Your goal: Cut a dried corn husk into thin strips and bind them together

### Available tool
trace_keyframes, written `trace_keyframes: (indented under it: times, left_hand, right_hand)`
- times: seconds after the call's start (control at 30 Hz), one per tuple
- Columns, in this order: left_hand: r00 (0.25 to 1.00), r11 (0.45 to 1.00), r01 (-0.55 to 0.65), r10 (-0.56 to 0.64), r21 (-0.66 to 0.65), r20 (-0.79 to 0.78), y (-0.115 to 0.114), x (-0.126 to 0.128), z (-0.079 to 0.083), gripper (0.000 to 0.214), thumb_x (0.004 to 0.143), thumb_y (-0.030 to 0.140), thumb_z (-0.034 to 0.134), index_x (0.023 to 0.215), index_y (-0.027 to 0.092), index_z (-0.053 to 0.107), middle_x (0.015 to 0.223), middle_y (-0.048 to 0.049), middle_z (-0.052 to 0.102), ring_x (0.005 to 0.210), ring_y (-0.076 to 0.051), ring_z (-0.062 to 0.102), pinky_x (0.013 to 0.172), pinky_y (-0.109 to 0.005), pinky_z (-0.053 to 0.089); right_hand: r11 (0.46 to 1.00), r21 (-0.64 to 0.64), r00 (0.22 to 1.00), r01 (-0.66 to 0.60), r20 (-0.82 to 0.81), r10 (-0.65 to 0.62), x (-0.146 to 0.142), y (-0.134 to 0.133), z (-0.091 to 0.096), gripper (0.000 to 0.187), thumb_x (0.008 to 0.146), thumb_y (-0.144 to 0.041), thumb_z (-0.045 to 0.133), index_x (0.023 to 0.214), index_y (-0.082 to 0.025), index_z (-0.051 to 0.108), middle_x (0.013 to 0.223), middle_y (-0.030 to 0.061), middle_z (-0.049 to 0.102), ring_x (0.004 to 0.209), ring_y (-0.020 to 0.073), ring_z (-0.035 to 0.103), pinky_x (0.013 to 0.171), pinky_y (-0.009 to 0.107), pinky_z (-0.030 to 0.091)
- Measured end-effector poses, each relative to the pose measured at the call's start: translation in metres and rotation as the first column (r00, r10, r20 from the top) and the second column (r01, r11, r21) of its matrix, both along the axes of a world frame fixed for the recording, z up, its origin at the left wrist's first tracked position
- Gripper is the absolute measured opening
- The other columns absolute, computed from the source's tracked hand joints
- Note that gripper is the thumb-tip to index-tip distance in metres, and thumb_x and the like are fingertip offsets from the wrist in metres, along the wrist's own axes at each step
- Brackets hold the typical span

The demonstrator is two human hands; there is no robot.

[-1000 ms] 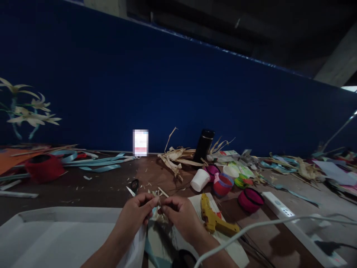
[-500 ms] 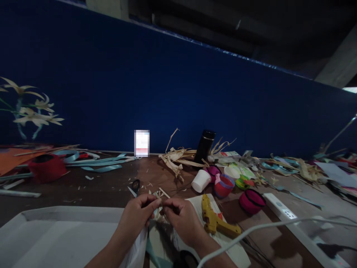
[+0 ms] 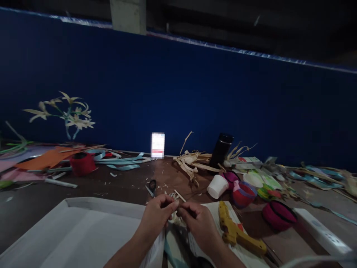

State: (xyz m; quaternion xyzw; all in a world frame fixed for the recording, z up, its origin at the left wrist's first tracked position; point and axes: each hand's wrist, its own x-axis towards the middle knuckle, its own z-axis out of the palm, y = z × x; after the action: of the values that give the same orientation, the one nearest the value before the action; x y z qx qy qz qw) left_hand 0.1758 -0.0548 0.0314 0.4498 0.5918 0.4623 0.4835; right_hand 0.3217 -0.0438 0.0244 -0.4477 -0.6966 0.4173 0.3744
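My left hand and my right hand meet at the fingertips over the near edge of the brown table. Both pinch a small pale piece of dried husk between them; its shape is mostly hidden by the fingers. Small black-handled scissors lie just beyond my left hand. A yellow glue gun lies on white paper right of my right hand.
A white tray sits at the near left. Dried husks, a black flask, a tipped white cup, coloured ribbon rolls, a red spool, blue ribbons and a power strip crowd the table. Husk flowers stand far left.
The view has swung left, so everything sits further right in frame. My hands stay together on the husk piece with little change in grip.
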Motion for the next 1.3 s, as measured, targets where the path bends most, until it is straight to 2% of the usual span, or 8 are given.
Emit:
trace_keyframes:
  times: [0.13, 0.23, 0.47, 0.67, 0.83, 1.03, 1.2, 1.3]
  left_hand:
    - [0.999, 1.0, 0.008, -0.009, 0.022, 0.045, 0.002, -0.001, -0.007, 0.033, 0.065, 0.047, 0.062, 0.068, 0.016, 0.056, 0.041, 0.0074, 0.043, 0.035, -0.005, 0.034, 0.036, -0.018, 0.027]
    - [0.993, 1.0, 0.018, -0.019, 0.01, 0.114, 0.004, -0.001, -0.01, 0.032, 0.065, 0.047, 0.063, 0.068, 0.016, 0.055, 0.041, 0.0074, 0.043, 0.034, -0.005, 0.033, 0.035, -0.018, 0.026]
    - [0.992, 1.0, -0.02, 0.019, 0.01, 0.127, 0.0, 0.001, -0.003, 0.027, 0.065, 0.042, 0.063, 0.067, 0.015, 0.055, 0.042, 0.0078, 0.043, 0.036, -0.005, 0.034, 0.036, -0.018, 0.028]
    - [0.986, 0.999, -0.039, 0.037, 0.008, 0.165, -0.002, 0.003, 0.002, 0.026, 0.064, 0.04, 0.063, 0.066, 0.016, 0.054, 0.039, 0.0092, 0.04, 0.034, -0.004, 0.03, 0.035, -0.017, 0.023]
    - [0.984, 0.999, -0.037, 0.037, -0.003, 0.173, -0.002, 0.002, 0.0, 0.027, 0.064, 0.041, 0.064, 0.068, 0.015, 0.056, 0.04, 0.0086, 0.041, 0.034, -0.004, 0.031, 0.035, -0.017, 0.023]
    - [0.976, 0.997, -0.072, 0.07, 0.001, 0.208, 0.001, 0.004, -0.006, 0.027, 0.064, 0.041, 0.065, 0.069, 0.017, 0.053, 0.041, 0.0095, 0.04, 0.035, -0.004, 0.03, 0.035, -0.017, 0.023]
    - [0.972, 0.995, -0.102, 0.095, 0.021, 0.217, 0.002, 0.005, -0.005, 0.028, 0.064, 0.042, 0.064, 0.066, 0.016, 0.053, 0.046, 0.0072, 0.046, 0.037, -0.004, 0.029, 0.035, -0.017, 0.021]
    - [0.969, 0.993, -0.115, 0.108, 0.017, 0.224, 0.001, 0.006, -0.005, 0.029, 0.063, 0.042, 0.065, 0.065, 0.015, 0.054, 0.045, 0.0076, 0.043, 0.039, -0.004, 0.03, 0.037, -0.018, 0.022]
  right_hand:
    - [1.0, -0.003, 1.0, -0.026, -0.016, 0.026, 0.0, 0.0, 0.001, 0.028, 0.085, -0.036, 0.049, 0.075, -0.016, 0.066, 0.063, -0.0007, 0.056, 0.056, 0.0099, 0.043, 0.053, 0.019, 0.034]
    - [0.999, -0.018, 0.999, -0.034, -0.011, 0.034, 0.001, 0.001, 0.0, 0.023, 0.084, -0.032, 0.05, 0.082, -0.017, 0.067, 0.067, -0.0003, 0.059, 0.056, 0.0099, 0.045, 0.053, 0.019, 0.035]
    - [0.999, -0.008, 0.999, -0.049, 0.016, 0.049, 0.0, 0.001, -0.002, 0.023, 0.083, -0.03, 0.051, 0.092, -0.018, 0.068, 0.067, 0.0001, 0.06, 0.056, 0.0109, 0.047, 0.052, 0.019, 0.037]
    - [0.999, 0.001, 0.999, -0.047, 0.014, 0.047, 0.001, 0.001, -0.005, 0.025, 0.082, -0.031, 0.051, 0.097, -0.019, 0.068, 0.07, 0.0011, 0.062, 0.057, 0.0121, 0.051, 0.052, 0.02, 0.039]
    - [0.998, 0.015, 0.998, -0.053, 0.047, 0.053, 0.002, 0.003, -0.007, 0.026, 0.083, -0.03, 0.049, 0.1, -0.02, 0.068, 0.075, 0.0028, 0.065, 0.059, 0.0137, 0.054, 0.051, 0.02, 0.04]
    - [0.998, 0.026, 0.996, -0.059, 0.071, 0.057, 0.001, 0.001, -0.002, 0.028, 0.083, -0.031, 0.049, 0.102, -0.02, 0.067, 0.076, 0.0025, 0.064, 0.053, 0.0122, 0.051, 0.049, 0.021, 0.04]
    - [0.999, 0.012, 0.997, -0.037, 0.071, 0.036, -0.001, -0.004, 0.004, 0.032, 0.083, -0.037, 0.049, 0.1, -0.017, 0.067, 0.068, 0.0034, 0.063, 0.052, 0.0132, 0.05, 0.049, 0.023, 0.039]
    - [0.999, 0.008, 0.997, -0.043, 0.063, 0.042, -0.002, -0.004, 0.004, 0.033, 0.082, -0.042, 0.051, 0.098, -0.018, 0.067, 0.075, 0.0042, 0.064, 0.056, 0.0136, 0.051, 0.051, 0.022, 0.04]
